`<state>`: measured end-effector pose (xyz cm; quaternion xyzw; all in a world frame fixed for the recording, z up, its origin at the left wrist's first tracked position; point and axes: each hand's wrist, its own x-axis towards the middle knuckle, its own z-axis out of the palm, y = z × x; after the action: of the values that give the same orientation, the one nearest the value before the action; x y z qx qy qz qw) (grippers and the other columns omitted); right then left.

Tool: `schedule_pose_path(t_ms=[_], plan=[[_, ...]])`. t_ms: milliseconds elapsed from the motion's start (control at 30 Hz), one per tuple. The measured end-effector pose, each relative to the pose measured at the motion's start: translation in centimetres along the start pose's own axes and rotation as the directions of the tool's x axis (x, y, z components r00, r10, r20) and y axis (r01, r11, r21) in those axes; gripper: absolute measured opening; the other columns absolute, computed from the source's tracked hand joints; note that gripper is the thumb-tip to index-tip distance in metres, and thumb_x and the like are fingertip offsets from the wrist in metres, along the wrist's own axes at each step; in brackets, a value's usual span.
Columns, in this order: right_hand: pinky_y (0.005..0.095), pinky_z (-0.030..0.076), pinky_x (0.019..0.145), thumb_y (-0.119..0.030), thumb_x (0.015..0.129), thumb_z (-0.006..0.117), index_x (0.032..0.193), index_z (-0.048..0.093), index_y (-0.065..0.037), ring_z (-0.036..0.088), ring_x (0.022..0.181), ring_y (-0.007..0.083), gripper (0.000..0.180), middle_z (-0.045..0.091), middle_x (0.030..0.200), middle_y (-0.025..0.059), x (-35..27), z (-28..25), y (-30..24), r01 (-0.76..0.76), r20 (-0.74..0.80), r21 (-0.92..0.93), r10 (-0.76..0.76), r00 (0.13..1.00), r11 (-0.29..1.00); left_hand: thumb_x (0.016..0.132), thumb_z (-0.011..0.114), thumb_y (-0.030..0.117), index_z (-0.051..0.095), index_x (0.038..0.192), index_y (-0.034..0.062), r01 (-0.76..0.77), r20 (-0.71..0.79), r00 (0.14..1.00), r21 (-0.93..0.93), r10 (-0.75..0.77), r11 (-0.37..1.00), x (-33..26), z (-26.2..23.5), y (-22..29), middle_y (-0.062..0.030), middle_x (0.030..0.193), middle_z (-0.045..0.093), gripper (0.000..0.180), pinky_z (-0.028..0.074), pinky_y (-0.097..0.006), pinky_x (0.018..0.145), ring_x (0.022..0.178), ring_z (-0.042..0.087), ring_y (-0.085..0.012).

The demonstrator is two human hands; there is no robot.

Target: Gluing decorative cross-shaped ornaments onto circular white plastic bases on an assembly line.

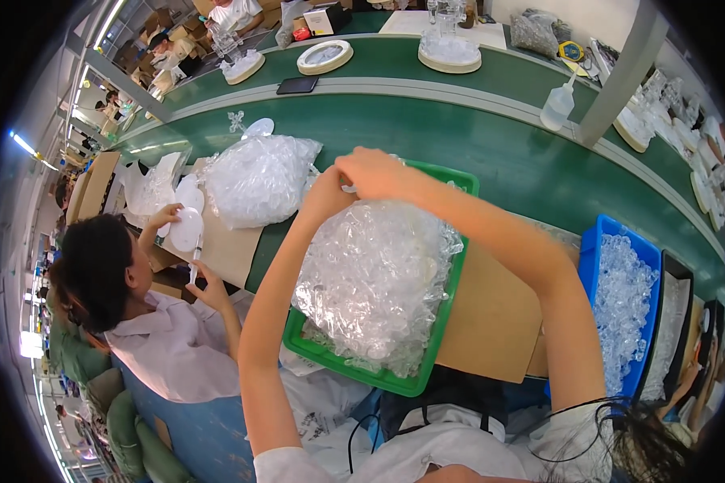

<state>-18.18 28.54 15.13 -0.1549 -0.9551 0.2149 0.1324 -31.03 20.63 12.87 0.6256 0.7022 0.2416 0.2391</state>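
My left hand (328, 193) and my right hand (372, 174) meet over the far end of a green tray (427, 364). The fingers of both are bent and pressed together. A small pale bit shows between them, too little to name. Below my hands, a large clear plastic bag (370, 274) bulges over most of the tray. Loose clear plastic pieces (391, 358) lie around and under it, some close to the rim.
A co-worker (169, 330) at the left holds a white disc (187, 229). Beside that person lies another filled plastic bag (258, 181). At the right stands a blue bin (592, 258) of clear pieces. A squeeze bottle (557, 106) stands by the metal post (620, 76); round white trays (449, 55) line the far shelf.
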Motion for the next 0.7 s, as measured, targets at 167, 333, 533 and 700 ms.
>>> schedule_pose_path(t_ms=[167,333,533,700], plan=[[0.0338,0.049,0.064,-0.003,0.064,0.067,0.094,0.057,-0.006,0.061,0.078,0.0201,0.032,0.063,0.090,0.0081,0.1,-1.9,1.5,-0.218,0.155,0.518,0.160,0.975,0.827,0.070,0.070,0.019,0.061,0.099,0.0021,-0.041,-0.112,0.993,-0.091,0.031,0.995,-0.3,0.4,-1.1,-0.0127,0.097,0.064,0.035,0.045,-0.035,0.083,0.094,0.059,-0.0255],[0.0263,0.050,0.066,-0.009,0.074,0.063,0.101,0.057,-0.003,0.061,0.079,0.0136,0.028,0.061,0.091,0.0081,-1.1,-1.1,6.1,-0.430,0.358,0.877,0.306,0.882,0.212,0.071,0.062,0.007,0.065,0.099,0.0001,-0.031,-0.013,0.999,-0.257,0.029,0.966,-0.4,-0.4,-0.7,-0.0095,0.100,0.065,0.029,0.044,-0.031,0.084,0.097,0.059,-0.0202],[0.0286,0.052,0.076,-0.008,0.082,0.056,0.101,0.058,-0.001,0.060,0.091,0.0138,0.021,0.061,0.095,0.0074,-2.3,-3.2,5.2,-0.411,0.348,0.750,0.219,0.911,0.518,0.073,0.049,0.000,0.058,0.075,0.0001,-0.008,-0.001,1.000,-0.559,0.009,0.829,-1.0,-1.9,-0.5,-0.0055,0.081,0.059,0.009,0.040,-0.026,0.081,0.087,0.054,-0.0154],[0.0294,0.052,0.081,-0.006,0.082,0.053,0.102,0.056,-0.003,0.058,0.096,0.0134,0.021,0.060,0.100,0.0056,-2.5,-2.1,6.2,-0.182,0.136,0.917,0.149,0.979,0.354,0.072,0.045,-0.003,0.048,0.067,0.0014,-0.114,-0.028,0.991,-0.668,0.128,0.735,-3.4,-2.2,-0.4,-0.0037,0.075,0.051,0.007,0.039,-0.027,0.080,0.083,0.051,-0.0157]])
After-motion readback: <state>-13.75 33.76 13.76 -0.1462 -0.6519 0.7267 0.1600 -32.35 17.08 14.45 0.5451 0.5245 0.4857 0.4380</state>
